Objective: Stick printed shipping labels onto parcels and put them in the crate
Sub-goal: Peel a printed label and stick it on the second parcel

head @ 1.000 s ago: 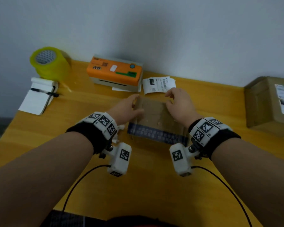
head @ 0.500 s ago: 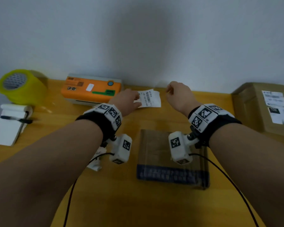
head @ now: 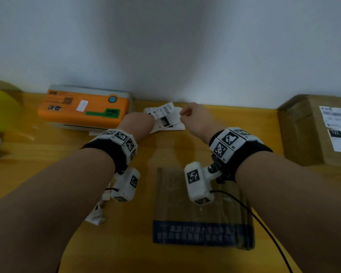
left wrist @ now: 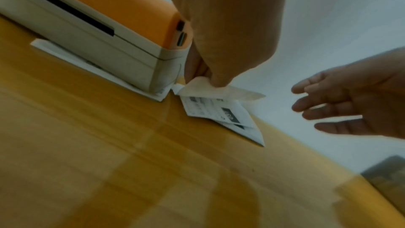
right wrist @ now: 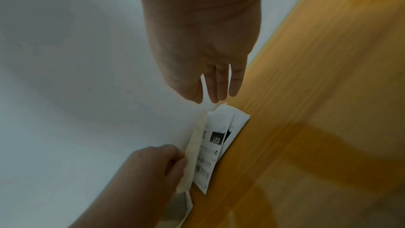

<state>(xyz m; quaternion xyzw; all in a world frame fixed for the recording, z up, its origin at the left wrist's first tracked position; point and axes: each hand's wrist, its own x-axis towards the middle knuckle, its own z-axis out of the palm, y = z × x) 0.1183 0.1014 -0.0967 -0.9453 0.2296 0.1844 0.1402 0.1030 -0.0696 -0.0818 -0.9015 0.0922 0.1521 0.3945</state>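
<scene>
Head view: left hand (head: 138, 123) on the shipping labels (head: 165, 117) beside the orange printer (head: 83, 109); flat parcel (head: 203, 213) lies near on the bench (head: 47, 164) (second boxed parcel (head: 315, 131) at right). Left wrist view: left hand (left wrist: 219, 58) pinches one label's (left wrist: 210, 87) corner. Right wrist view: right hand (right wrist: 210, 58), fingers (right wrist: 219, 86) straight and slightly spread, hovers just above the labels (right wrist: 217, 141).

Dim, cool indoor light with a greyish cast; a soft broad shadow falls on the wall (head: 165, 46) in the head and right wrist views. The table (left wrist: 109, 162) is smeared with motion blur in both wrist views and shows faint pale reflections. Wide-angle lenses bend the edges, and the box (head: 315, 131) label is blurred.
</scene>
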